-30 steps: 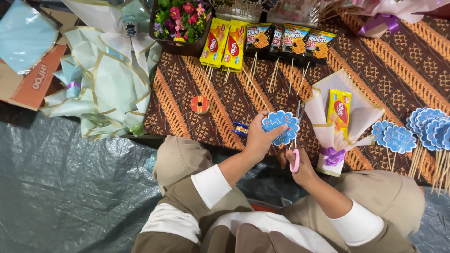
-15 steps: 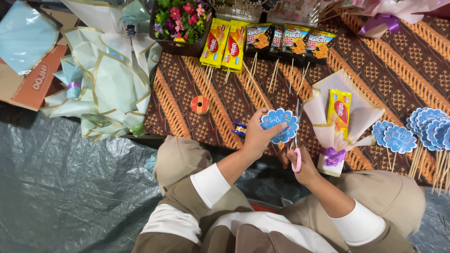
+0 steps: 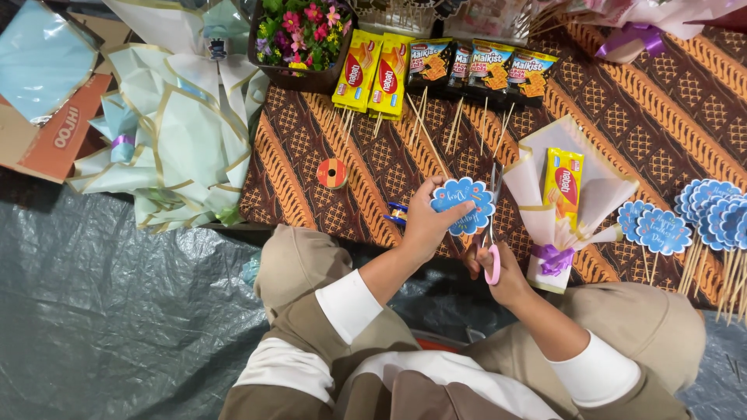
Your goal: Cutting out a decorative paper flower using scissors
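A grey plastic sheet (image 3: 101,311) covers the floor on the left and near side, and a brown patterned cloth (image 3: 622,117) spreads across the far and right part of the scene. On the left, a heap of pale green wrapping paper (image 3: 179,132) lies beside an open cardboard box (image 3: 47,132). At the far edge sits a dark basket of flowers (image 3: 299,35), with a row of yellow and dark snack packets (image 3: 436,66) on wooden sticks to its right. Right of centre rests a small bouquet (image 3: 564,202) of pink and white paper wrapped around a yellow snack packet and tied with a purple ribbon. Further right lies a cluster of blue scalloped tags on sticks (image 3: 704,214). A small orange ribbon spool (image 3: 332,173) sits on the cloth left of centre. The left hand (image 3: 424,225) holds a blue scalloped paper tag (image 3: 464,204) over the cloth, its fingers pinched on the tag's left edge. The right hand (image 3: 498,272), just near and right of it, has its fingers closed through the pink handles of the scissors (image 3: 492,233), whose blades stand at the tag's right edge.
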